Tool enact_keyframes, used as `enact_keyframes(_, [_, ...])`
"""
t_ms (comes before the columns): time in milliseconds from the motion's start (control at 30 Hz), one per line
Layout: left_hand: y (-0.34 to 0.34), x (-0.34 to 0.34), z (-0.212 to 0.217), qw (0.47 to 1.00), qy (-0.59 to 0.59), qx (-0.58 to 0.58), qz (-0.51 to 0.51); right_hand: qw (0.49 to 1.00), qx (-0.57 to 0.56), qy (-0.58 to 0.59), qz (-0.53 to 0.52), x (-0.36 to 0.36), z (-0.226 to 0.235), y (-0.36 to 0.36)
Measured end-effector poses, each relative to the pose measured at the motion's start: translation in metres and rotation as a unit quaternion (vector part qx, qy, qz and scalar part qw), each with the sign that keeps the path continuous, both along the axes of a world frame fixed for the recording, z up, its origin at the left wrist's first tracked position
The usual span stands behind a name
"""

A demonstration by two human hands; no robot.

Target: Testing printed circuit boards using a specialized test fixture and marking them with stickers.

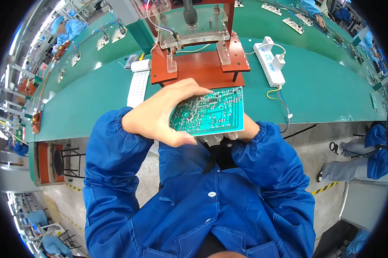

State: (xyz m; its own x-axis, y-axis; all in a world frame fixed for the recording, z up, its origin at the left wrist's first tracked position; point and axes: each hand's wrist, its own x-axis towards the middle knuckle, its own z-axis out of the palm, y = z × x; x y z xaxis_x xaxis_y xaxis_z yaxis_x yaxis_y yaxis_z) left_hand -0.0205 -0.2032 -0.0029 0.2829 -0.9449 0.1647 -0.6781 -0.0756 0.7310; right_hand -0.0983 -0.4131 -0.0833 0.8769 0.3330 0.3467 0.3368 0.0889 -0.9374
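I hold a green circuit board (211,112) solder side up, close to my chest, over the near edge of the green workbench (327,90). My left hand (159,114) grips its left edge, thumb under the lower corner and fingers curled over the top. My right hand (247,131) is mostly hidden beneath the board's right side; only a part shows by the blue cuff. Round component tops (220,137) hang below the board's lower edge.
A red-brown test fixture (202,64) with clear plastic plates stands just beyond the board. A white power strip (271,62) lies to its right, a white perforated strip (138,86) to its left. Other workers in blue sit at the far left and right.
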Motion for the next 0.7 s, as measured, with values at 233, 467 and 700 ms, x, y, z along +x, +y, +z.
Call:
enact_keyframes(233, [0.011, 0.011, -0.001, 0.985, -0.074, -0.040, 0.148, 0.979, 0.078, 0.188, 0.032, -0.016, -0.007, 0.018])
enact_keyframes(467, [-0.006, 0.003, -0.012, 0.940, -0.260, 0.029, 0.219, 0.980, 0.117, 0.102, -0.128, -0.009, -0.027, 0.040])
enact_keyframes(700, [0.011, -0.009, 0.037, 0.898, -0.318, -0.101, 0.287, 0.963, 0.155, 0.126, -0.178, 0.036, -0.031, 0.046])
